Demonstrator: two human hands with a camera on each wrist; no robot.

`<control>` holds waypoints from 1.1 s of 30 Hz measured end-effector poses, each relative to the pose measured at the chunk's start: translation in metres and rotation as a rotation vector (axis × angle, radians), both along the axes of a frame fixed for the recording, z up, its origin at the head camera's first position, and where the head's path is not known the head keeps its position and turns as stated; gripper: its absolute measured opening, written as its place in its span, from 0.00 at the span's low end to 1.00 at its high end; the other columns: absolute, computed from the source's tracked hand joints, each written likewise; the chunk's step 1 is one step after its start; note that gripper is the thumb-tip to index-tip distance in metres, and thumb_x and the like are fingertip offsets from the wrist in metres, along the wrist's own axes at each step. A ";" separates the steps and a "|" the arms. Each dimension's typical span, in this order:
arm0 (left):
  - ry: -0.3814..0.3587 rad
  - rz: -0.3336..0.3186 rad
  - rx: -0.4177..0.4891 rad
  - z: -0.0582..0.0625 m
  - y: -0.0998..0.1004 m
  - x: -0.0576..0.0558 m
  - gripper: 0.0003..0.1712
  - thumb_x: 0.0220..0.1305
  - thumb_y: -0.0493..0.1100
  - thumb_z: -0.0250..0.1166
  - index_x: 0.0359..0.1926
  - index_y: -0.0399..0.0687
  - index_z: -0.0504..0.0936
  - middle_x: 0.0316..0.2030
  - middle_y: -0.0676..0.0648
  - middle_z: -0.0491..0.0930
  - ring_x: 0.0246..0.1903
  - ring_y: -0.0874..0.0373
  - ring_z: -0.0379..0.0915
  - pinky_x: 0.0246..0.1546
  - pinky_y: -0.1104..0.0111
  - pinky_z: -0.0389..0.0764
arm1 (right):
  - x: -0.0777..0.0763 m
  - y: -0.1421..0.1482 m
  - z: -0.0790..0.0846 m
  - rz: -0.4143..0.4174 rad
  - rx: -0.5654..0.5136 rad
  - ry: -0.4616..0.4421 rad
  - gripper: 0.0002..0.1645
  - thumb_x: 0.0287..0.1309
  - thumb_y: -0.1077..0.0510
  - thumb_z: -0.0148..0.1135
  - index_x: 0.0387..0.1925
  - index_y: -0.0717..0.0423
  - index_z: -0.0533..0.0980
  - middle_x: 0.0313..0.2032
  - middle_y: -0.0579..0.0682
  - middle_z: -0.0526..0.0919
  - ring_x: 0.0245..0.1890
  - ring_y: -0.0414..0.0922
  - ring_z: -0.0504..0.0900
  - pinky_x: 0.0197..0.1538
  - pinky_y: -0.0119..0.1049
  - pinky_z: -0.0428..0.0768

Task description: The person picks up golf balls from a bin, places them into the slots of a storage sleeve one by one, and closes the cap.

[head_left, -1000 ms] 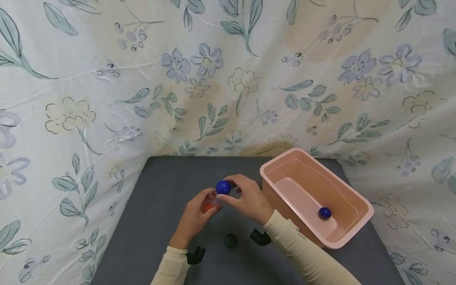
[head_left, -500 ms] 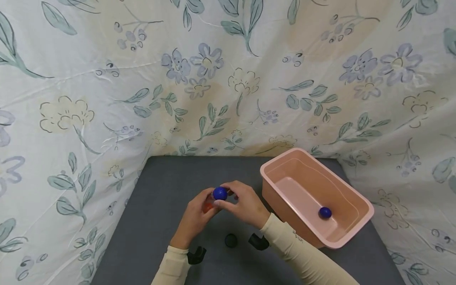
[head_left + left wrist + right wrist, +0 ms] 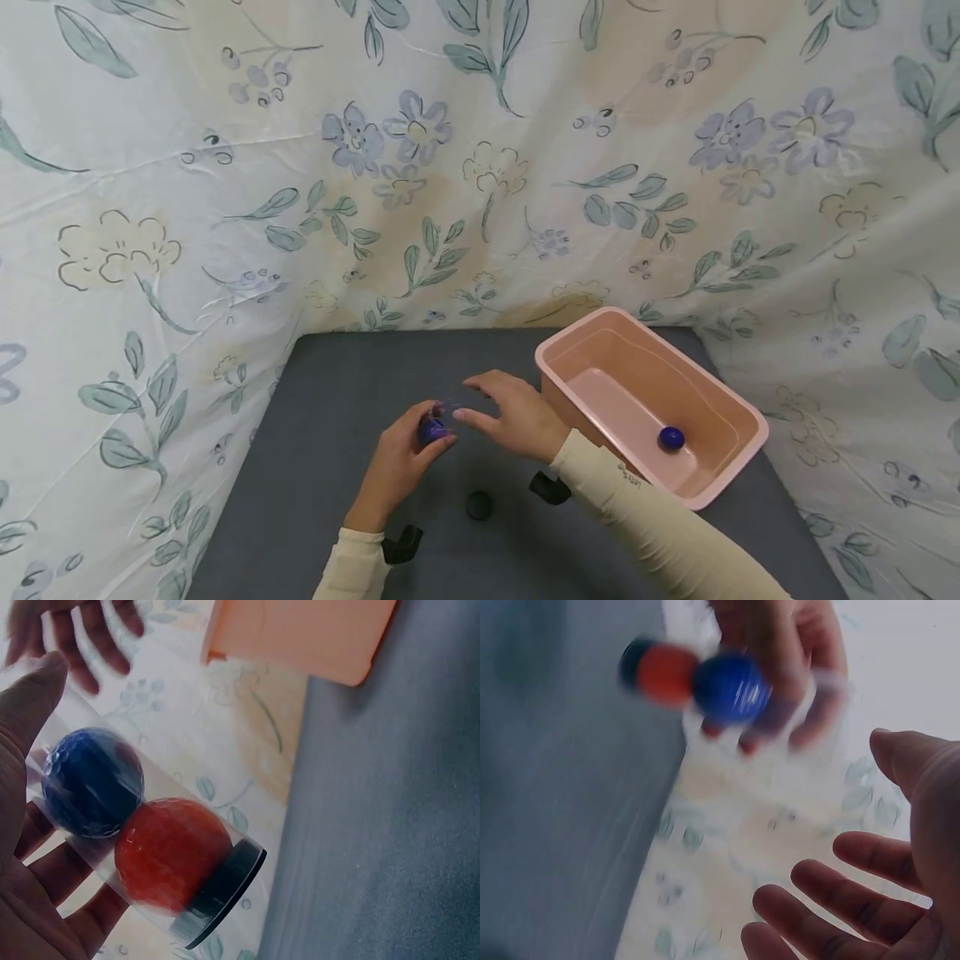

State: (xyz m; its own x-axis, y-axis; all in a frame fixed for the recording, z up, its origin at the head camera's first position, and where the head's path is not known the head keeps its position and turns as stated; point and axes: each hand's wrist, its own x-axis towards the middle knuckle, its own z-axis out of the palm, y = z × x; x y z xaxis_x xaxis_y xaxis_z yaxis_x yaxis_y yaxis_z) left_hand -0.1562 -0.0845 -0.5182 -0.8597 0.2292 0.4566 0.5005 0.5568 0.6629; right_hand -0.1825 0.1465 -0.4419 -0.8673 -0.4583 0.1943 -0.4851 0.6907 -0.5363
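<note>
My left hand [image 3: 401, 458] grips a clear plastic tube [image 3: 161, 776] near its upper end. Inside it, a red golf ball [image 3: 174, 853] rests against the black end cap [image 3: 225, 894], and a blue golf ball [image 3: 94, 782] sits on top of the red one. The tube is tilted in the left wrist view. My right hand [image 3: 517, 417] is just right of the tube, apart from it, fingers spread and holding nothing. On the table near both hands lies a round black cap [image 3: 479, 505]. The right wrist view shows the tube blurred.
A pink plastic bin [image 3: 555, 367] stands at the right of the dark grey table [image 3: 360, 367]. Another blue ball [image 3: 671, 438] lies on its floor. Floral cloth [image 3: 487, 167] hangs behind and beside the table.
The blue ball pinched in my right hand has gone down into the tube. My right fingers have let go and spread. The head view has shifted slightly right.
</note>
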 end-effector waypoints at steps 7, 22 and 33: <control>-0.048 0.029 -0.003 -0.002 -0.007 -0.001 0.30 0.64 0.50 0.75 0.65 0.53 0.77 0.58 0.47 0.83 0.48 0.57 0.83 0.45 0.60 0.89 | -0.012 0.048 0.005 -0.151 0.039 -0.031 0.38 0.68 0.31 0.61 0.68 0.50 0.76 0.58 0.51 0.85 0.57 0.50 0.85 0.58 0.53 0.83; -0.033 0.028 0.002 -0.003 -0.011 0.001 0.31 0.64 0.49 0.75 0.64 0.48 0.77 0.57 0.46 0.84 0.51 0.53 0.84 0.46 0.58 0.89 | -0.040 0.137 0.000 -0.227 -0.041 -0.018 0.28 0.72 0.42 0.63 0.61 0.55 0.76 0.55 0.59 0.83 0.53 0.58 0.84 0.55 0.59 0.83; -0.038 0.033 -0.007 -0.002 -0.012 0.001 0.30 0.64 0.49 0.75 0.64 0.49 0.77 0.58 0.46 0.84 0.52 0.52 0.84 0.47 0.57 0.88 | -0.051 0.175 -0.002 -0.335 -0.032 -0.106 0.45 0.72 0.34 0.58 0.77 0.55 0.62 0.71 0.66 0.72 0.66 0.67 0.75 0.64 0.65 0.75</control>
State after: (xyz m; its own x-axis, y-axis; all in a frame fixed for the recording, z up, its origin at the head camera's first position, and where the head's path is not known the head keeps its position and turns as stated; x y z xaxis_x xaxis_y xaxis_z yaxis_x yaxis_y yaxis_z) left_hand -0.1547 -0.0963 -0.5206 -0.8834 0.2034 0.4223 0.4566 0.5772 0.6771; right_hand -0.2336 0.3213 -0.4444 -0.9847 -0.1396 0.1048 -0.1745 0.7840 -0.5958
